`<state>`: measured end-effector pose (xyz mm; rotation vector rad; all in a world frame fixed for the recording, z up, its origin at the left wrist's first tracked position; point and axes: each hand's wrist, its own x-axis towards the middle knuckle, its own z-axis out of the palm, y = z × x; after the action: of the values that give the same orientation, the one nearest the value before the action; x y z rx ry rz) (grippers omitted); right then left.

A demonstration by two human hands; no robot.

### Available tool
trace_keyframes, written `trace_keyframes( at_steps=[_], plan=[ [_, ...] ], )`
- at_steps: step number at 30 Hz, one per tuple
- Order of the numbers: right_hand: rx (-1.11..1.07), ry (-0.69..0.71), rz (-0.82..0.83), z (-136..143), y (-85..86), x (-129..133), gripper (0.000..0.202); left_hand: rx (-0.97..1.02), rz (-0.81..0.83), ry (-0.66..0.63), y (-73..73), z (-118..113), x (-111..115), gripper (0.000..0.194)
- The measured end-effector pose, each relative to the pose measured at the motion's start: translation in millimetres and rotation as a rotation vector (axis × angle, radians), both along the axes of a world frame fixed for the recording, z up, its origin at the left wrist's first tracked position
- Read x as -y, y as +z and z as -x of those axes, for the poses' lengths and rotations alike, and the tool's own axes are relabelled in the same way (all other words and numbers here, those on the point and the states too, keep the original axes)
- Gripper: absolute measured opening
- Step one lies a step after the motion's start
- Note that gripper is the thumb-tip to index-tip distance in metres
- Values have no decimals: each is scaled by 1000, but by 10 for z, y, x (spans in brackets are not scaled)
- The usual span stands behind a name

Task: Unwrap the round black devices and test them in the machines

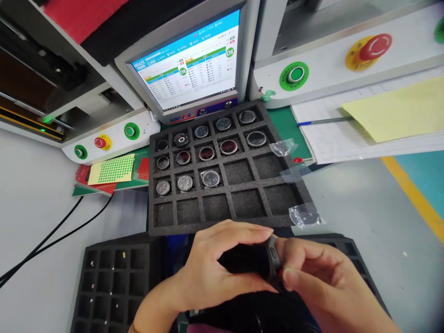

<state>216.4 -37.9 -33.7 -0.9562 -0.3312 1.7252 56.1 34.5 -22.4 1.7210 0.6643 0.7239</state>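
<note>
A dark round watch case is tilted on edge in front of me, below the foam tray. My left hand is closed on it, thumb and fingers on opposite edges. Against its right side, my right hand pinches with thumb and forefinger. A small red piece shows at that thumb's tip; I cannot tell whether it is loose or part of the watch. Beyond my hands, the black foam tray holds several round watch cases in its upper rows, one with its sensor back facing up.
Behind the tray stands a monitor showing two green OK marks. Machine panels flank it, with a red stop button and green buttons. Another foam tray lies lower left. Green dot stickers, papers and a pen lie around.
</note>
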Motion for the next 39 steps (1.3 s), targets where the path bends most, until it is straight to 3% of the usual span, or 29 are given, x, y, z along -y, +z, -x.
trace_keyframes(
  at_steps=[8,11,15,17,20,24,27,31,34,39],
  plan=[
    [79,-101,145,83,123,-23,31,-20,-105,25,18,7,-10,49],
    [104,-81,101,47,77,-20,30,-11,-190,34,34,3,-13,50],
    [16,49,-51,8,-30,1,28,22,-258,11,38,6,-14,54],
    [-60,16,-47,28,-56,3,32,47,-271,-13,27,12,-18,57],
    [-73,-107,-48,95,-47,-18,39,89,-250,-53,4,20,-31,65],
    [23,-139,-209,185,-12,-42,48,104,-136,-135,8,7,-31,75],
    [56,-188,-297,258,-5,-42,31,43,-7,-166,72,-25,23,64],
    [126,-313,-387,350,12,-37,19,-61,49,-54,188,-78,160,48],
    [258,-314,-374,352,30,-5,22,-98,48,73,222,-115,248,47],
    [535,-303,-356,261,13,56,32,-21,-38,146,189,-171,246,45]
  ],
)
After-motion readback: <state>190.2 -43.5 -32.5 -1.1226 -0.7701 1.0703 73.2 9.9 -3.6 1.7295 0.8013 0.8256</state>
